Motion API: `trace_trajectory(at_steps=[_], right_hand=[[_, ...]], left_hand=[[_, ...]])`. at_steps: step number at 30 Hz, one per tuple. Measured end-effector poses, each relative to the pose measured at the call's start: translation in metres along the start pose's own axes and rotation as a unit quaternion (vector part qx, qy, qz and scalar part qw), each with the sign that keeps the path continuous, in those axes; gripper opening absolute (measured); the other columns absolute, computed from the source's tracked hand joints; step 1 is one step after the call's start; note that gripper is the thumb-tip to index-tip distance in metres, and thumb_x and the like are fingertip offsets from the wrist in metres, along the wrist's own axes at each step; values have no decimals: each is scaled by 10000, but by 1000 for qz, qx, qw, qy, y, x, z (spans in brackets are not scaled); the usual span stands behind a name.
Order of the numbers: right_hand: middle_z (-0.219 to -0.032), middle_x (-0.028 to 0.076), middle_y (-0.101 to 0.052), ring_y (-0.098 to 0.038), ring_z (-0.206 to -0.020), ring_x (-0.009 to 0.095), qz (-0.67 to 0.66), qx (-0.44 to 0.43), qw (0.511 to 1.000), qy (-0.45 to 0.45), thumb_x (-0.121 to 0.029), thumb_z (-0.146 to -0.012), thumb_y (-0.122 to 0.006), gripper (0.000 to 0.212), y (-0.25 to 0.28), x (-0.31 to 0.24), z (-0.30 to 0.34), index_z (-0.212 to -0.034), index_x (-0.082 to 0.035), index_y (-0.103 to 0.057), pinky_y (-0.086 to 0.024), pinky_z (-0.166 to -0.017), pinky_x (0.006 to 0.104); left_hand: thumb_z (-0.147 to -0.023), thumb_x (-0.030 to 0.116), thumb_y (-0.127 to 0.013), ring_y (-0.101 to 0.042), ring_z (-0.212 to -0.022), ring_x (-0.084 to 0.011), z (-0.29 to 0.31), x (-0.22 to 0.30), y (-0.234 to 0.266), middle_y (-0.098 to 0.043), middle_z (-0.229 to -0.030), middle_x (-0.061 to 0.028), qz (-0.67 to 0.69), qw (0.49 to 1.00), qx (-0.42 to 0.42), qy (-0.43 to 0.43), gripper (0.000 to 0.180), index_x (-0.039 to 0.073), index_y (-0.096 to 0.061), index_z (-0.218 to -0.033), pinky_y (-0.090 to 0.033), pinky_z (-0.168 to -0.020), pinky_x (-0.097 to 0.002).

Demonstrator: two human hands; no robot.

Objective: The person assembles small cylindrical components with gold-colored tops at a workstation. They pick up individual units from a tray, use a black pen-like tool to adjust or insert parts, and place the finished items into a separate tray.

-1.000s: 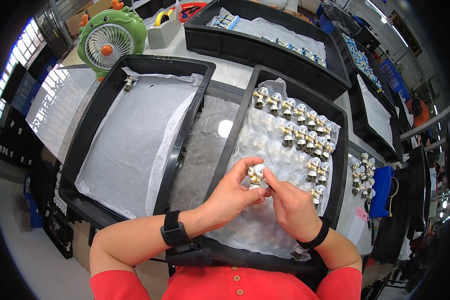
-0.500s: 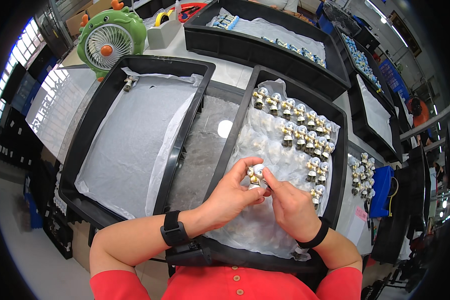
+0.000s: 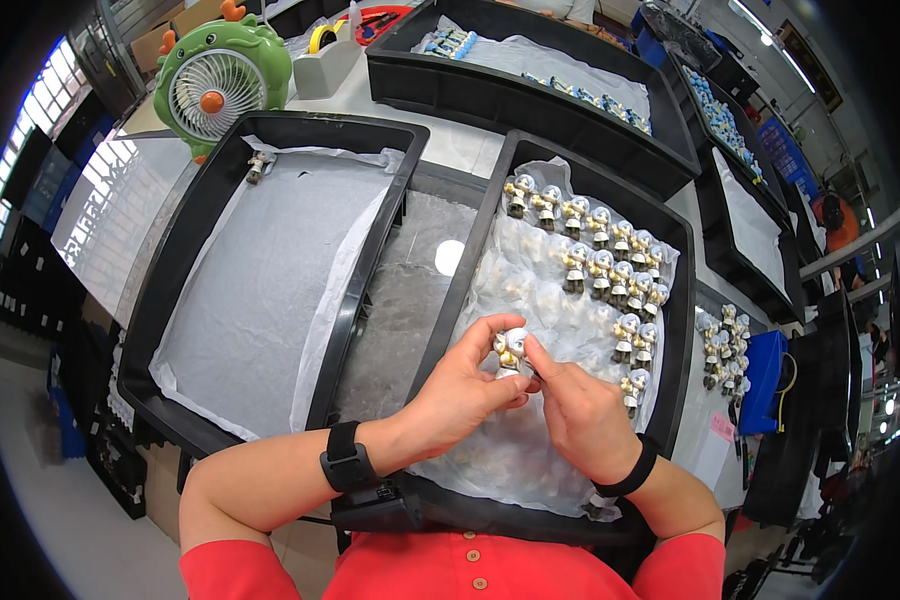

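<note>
Pinching the small figurine [image 3: 511, 352] between my left hand [image 3: 460, 385] and right hand [image 3: 575, 405], I judged a loose fingertip grip risked dropping it onto the figurine rows [image 3: 600, 255] in the black tray [image 3: 670, 330].

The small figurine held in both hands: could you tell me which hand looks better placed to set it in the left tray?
Probably the left hand: it grips the figurine and lies nearer the paper-lined left tray than the right hand.
</note>
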State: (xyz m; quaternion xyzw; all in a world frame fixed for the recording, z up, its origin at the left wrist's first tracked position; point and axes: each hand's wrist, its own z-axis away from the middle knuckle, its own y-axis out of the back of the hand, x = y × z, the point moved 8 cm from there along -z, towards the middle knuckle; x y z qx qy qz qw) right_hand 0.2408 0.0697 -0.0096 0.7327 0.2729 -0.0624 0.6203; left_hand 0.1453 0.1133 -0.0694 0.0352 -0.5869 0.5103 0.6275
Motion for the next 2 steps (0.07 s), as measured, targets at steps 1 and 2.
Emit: trace_trajectory(at_steps=[1,2], right_hand=[[-830,94,-622,-636,-664,262,6,1,1000,1,62,-724,-569,639,0,-1,0,-1343,-59,-470,-526,-571,352],[-832,93,-623,-640,-676,256,8,-7,1000,-1,58,-728,-569,646,0,0,0,-1354,-63,-458,-527,-574,351]], left_hand=[[-877,-25,-573,-605,-1050,-199,0,0,0,-423,-1229,-67,-1,1000,0,1,545,77,-328,-1352,-526,-811,-275],[-880,-25,-568,-604,-1050,-198,0,0,0,-422,-1233,-69,-6,1000,-1,4,553,81,-317,-1361,-526,-816,-275]])
